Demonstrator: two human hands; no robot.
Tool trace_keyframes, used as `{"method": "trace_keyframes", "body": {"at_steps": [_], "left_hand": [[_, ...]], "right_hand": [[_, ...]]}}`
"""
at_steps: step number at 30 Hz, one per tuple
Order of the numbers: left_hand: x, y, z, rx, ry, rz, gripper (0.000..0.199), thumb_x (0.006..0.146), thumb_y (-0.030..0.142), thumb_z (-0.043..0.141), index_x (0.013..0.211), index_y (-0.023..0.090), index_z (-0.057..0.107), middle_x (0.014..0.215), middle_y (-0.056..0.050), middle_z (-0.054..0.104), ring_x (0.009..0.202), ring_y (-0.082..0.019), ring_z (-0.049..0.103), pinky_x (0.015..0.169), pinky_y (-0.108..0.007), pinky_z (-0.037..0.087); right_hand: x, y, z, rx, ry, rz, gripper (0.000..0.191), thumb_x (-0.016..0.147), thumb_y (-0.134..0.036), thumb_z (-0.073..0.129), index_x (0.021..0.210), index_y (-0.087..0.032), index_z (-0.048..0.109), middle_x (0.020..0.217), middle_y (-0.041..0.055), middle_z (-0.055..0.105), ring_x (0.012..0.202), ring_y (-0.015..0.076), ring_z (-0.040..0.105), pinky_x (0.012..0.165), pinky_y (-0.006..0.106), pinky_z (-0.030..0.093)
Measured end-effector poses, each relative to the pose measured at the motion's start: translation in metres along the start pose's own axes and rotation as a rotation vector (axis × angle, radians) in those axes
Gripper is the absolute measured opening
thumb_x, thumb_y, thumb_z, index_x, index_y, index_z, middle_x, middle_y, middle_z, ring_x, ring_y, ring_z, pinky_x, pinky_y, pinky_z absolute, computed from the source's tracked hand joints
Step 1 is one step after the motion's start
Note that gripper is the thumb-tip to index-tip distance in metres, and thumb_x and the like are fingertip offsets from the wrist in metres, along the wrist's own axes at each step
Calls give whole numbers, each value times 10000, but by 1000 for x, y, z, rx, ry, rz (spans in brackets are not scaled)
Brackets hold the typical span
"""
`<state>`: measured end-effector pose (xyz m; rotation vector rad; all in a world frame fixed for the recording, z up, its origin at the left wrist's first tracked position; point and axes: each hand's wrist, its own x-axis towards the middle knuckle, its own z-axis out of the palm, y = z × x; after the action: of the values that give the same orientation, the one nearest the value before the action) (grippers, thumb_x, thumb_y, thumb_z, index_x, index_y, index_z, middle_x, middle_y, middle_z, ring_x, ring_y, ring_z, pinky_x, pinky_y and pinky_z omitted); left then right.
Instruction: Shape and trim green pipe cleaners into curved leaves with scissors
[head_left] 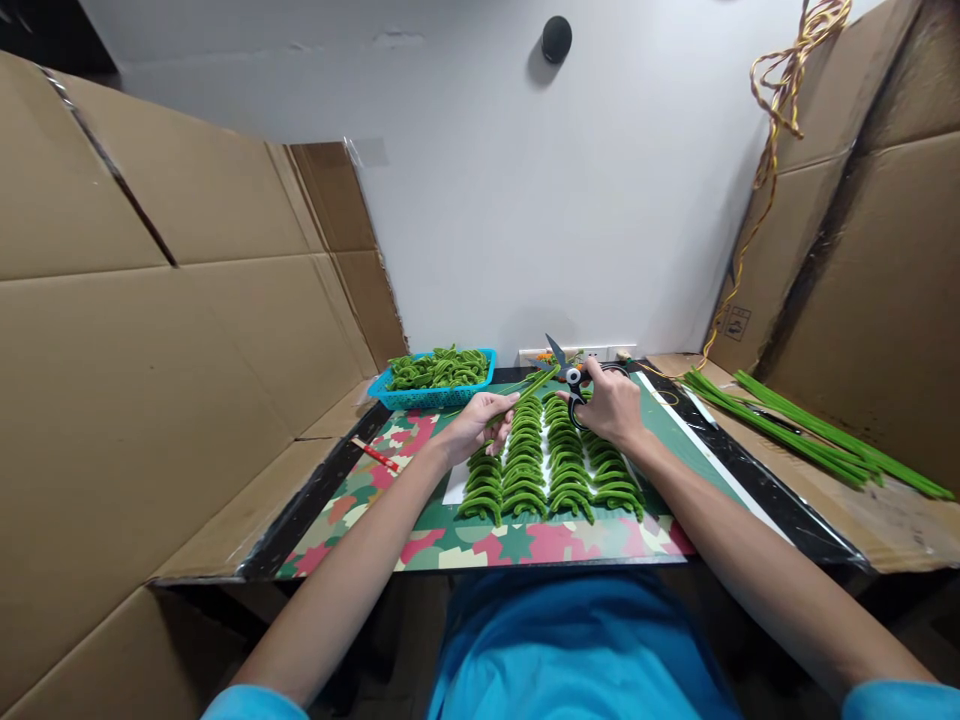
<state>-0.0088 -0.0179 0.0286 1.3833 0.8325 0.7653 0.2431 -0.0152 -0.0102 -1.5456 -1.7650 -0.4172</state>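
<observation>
My left hand (480, 422) is closed around green pipe cleaners (537, 384), which point up and to the right. My right hand (613, 402) grips black-handled scissors (574, 377) by the loops. The scissor blades stand apart, close to the far end of the held pipe cleaners; whether they touch cannot be told. Beneath both hands, curved green pipe cleaner pieces (523, 472) lie in several neat columns on white paper (454, 488). Parts of the columns are hidden by my hands.
Behind my left hand, a blue basket (420, 399) holds a heap of bent green pieces. Long green pipe cleaners (787, 436) lie on cardboard at the right. A red stick-like thing (375, 455) rests on the patterned mat (517, 545). Cardboard walls (150, 380) flank the table.
</observation>
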Motion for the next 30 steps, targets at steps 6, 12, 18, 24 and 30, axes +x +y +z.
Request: {"method": "trace_keyframes", "body": {"at_steps": [6, 12, 18, 24, 30], "left_hand": [[0, 0, -1, -7, 2, -7, 574, 727, 636, 867, 622, 171, 548, 430, 14, 566, 275, -93, 461, 269, -195, 341], [0, 1, -1, -23, -6, 2, 538, 804, 604, 817, 633, 180, 533, 428, 28, 545, 283, -92, 459, 287, -198, 356], [2, 0, -2, -40, -3, 20, 576, 784, 651, 818, 622, 193, 509, 413, 49, 508, 280, -94, 453, 281, -199, 348], [1, 1, -1, -42, -8, 28, 572, 779, 630, 831, 616, 195, 498, 412, 60, 494, 280, -78, 428, 282, -193, 331], [0, -1, -2, -37, -24, 20, 549, 790, 599, 835, 627, 188, 509, 415, 58, 496, 282, -78, 429, 291, -195, 329]], "right_hand": [[0, -1, -1, -78, 12, -32, 443, 939, -567, 611, 1157, -186, 667, 845, 116, 744, 788, 279, 637, 666, 329, 265], [1, 3, -2, -85, 10, -78, 364, 930, -443, 621, 1186, -189, 669, 930, 123, 765, 855, 282, 643, 731, 337, 316], [1, 6, -1, -72, -2, -94, 386, 793, -239, 649, 1175, -198, 682, 887, 99, 766, 842, 276, 637, 716, 333, 316], [0, 5, -4, -43, 20, -81, 438, 724, -186, 632, 1159, -200, 687, 866, 82, 752, 805, 263, 624, 698, 321, 315], [0, 5, -2, -14, 73, -70, 369, 905, -397, 619, 1210, -198, 671, 889, 99, 753, 852, 284, 641, 733, 321, 350]]}}
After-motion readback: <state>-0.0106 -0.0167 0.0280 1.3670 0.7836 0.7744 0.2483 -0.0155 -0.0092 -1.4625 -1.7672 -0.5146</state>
